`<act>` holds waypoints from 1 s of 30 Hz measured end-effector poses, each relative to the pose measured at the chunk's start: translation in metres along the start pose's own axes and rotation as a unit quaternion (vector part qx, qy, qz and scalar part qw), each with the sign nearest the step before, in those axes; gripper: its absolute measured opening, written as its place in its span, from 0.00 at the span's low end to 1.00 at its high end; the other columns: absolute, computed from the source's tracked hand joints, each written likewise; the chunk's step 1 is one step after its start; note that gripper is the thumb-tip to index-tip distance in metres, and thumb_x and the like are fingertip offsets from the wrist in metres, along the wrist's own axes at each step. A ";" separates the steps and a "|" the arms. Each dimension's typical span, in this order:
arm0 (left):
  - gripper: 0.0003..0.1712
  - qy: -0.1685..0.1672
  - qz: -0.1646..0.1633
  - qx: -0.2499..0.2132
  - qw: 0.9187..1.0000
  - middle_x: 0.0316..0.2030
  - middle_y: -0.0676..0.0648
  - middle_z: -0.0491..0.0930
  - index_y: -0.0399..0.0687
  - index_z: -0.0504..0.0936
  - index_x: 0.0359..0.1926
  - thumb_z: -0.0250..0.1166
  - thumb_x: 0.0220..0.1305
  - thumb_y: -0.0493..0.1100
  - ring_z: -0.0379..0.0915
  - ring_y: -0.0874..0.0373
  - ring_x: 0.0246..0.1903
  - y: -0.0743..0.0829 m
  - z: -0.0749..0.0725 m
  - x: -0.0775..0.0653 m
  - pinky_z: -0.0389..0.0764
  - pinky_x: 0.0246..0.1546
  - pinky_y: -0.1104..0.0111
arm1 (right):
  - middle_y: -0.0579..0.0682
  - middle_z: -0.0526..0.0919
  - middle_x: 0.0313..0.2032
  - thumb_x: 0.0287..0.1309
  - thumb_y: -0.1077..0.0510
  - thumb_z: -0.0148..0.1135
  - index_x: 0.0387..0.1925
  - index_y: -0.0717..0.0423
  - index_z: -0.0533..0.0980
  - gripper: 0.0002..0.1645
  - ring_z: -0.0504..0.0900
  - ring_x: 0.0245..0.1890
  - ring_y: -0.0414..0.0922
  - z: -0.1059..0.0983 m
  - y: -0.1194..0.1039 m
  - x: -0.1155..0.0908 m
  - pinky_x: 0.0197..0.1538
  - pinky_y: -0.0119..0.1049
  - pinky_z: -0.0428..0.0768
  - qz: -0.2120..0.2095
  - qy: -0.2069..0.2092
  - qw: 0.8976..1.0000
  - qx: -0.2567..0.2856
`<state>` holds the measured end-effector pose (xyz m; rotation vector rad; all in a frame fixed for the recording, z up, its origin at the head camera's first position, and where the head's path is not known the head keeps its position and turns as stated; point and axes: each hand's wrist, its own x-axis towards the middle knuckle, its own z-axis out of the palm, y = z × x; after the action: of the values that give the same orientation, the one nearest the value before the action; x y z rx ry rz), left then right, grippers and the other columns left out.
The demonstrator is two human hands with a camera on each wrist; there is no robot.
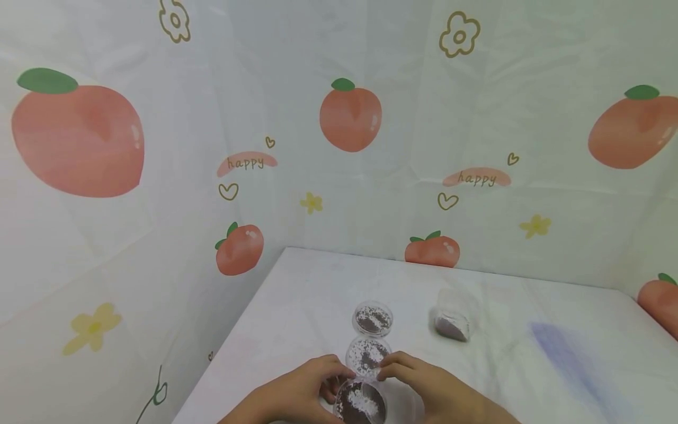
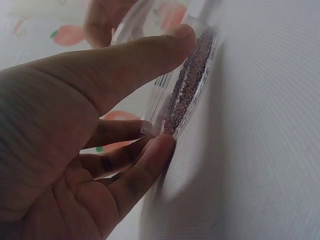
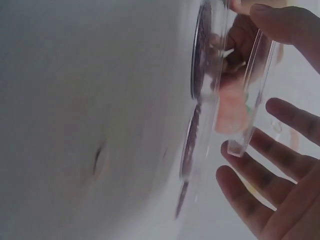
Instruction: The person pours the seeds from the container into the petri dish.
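Three clear round petri dishes with dark granules and white flecks stand in a row on the white table. My left hand (image 1: 296,391) grips the nearest dish (image 1: 360,406) by its side, thumb at the upper rim and fingers low at the edge, as the left wrist view shows. My right hand (image 1: 442,388) holds a clear petri dish lid (image 3: 240,146) between thumb and fingers, tilted just above that dish. Beyond the hands are the middle dish (image 1: 364,357), near the right fingertips, and the far dish (image 1: 373,319).
To the right of the dishes lies a clear container (image 1: 451,324) with dark granules at its near end. A bluish smear (image 1: 569,359) marks the table (image 1: 508,318) farther right. White curtains (image 1: 392,194) printed with peaches enclose the back and left.
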<state>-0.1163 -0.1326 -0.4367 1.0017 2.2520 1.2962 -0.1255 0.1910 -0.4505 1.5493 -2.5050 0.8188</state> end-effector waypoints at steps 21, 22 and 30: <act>0.41 -0.005 0.001 -0.006 1.000 0.44 0.57 0.75 0.37 0.79 0.68 0.84 0.54 0.41 0.75 0.73 0.42 -0.011 0.000 0.002 0.87 0.46 0.78 | 0.35 0.76 0.57 0.56 0.28 0.74 0.59 0.37 0.77 0.35 0.77 0.55 0.35 0.016 -0.010 0.010 0.51 0.23 0.82 -0.006 0.015 0.998 -0.066; 0.42 -0.005 0.001 -0.005 1.000 0.44 0.57 0.75 0.37 0.79 0.68 0.84 0.53 0.42 0.75 0.73 0.42 -0.012 0.000 0.002 0.87 0.46 0.78 | 0.35 0.76 0.57 0.55 0.28 0.74 0.59 0.37 0.77 0.36 0.77 0.55 0.35 0.017 -0.010 0.010 0.51 0.22 0.82 -0.011 0.020 0.997 -0.068; 0.43 0.001 0.000 0.007 1.000 0.44 0.57 0.76 0.38 0.79 0.68 0.86 0.51 0.43 0.75 0.73 0.42 -0.008 0.001 0.001 0.87 0.46 0.78 | 0.35 0.74 0.57 0.53 0.29 0.77 0.60 0.38 0.77 0.38 0.76 0.54 0.33 0.023 -0.011 0.014 0.54 0.15 0.76 -0.038 0.040 0.995 -0.079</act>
<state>-0.1197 -0.1346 -0.4443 1.0054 2.2652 1.2838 -0.1181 0.1652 -0.4606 1.5190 -2.3751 0.6402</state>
